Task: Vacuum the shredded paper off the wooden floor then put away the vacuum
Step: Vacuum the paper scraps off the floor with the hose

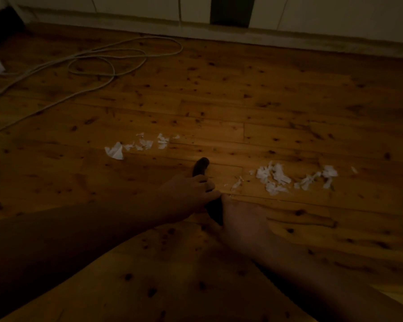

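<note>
Dark tube (201, 164) held, shredded paper (275, 176) ahead.
My left hand (191, 189) curls round the tube, likely the vacuum's, its long axis pointing away from me; my right hand (242, 221) touches it, grip unclear. The paper lies ahead-right on the wooden floor (219, 101), nearer my right hand; another patch (137, 145) lies ahead-left. No readable writing.

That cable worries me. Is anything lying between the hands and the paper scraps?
Nothing visible does. Only bare wooden floor lies between the left hand, gripping a dark object, the right hand beside it, and the paper scraps. The cable loops farther left.
</note>
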Action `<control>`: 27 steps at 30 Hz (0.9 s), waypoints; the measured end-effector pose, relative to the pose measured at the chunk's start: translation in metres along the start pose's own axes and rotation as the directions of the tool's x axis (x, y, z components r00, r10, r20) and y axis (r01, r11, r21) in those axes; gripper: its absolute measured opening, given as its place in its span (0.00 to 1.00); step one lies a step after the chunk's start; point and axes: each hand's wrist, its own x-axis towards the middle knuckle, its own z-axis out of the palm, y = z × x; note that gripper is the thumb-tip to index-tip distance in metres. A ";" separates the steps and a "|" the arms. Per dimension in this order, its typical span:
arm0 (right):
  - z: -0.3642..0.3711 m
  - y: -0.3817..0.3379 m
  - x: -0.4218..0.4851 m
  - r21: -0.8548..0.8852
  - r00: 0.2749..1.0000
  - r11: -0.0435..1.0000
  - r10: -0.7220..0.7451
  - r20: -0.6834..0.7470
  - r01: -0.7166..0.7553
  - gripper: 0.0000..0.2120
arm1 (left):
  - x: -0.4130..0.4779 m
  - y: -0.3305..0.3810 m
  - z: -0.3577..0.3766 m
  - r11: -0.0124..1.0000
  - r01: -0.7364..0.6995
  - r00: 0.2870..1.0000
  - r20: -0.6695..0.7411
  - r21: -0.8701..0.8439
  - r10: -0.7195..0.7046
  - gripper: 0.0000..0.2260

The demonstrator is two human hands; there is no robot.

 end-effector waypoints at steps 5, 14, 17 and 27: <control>0.006 0.004 -0.009 0.024 0.999 0.999 0.033 0.034 -0.034 0.30 | 0.002 0.006 -0.001 1.000 -0.028 0.997 0.069 0.007 0.027 0.30; 0.003 0.008 -0.047 0.197 0.991 0.975 0.080 0.106 -0.100 0.26 | -0.001 0.028 0.006 0.990 -0.143 0.987 0.076 0.021 0.141 0.29; 0.001 0.009 -0.056 0.204 0.989 0.973 0.080 0.127 -0.105 0.28 | -0.003 0.035 0.004 0.984 -0.175 0.983 0.053 0.014 0.174 0.28; 0.000 0.022 -0.076 0.157 0.977 0.973 0.145 0.158 -0.170 0.28 | 0.005 0.052 0.004 0.969 -0.246 0.967 -0.074 -0.007 0.245 0.27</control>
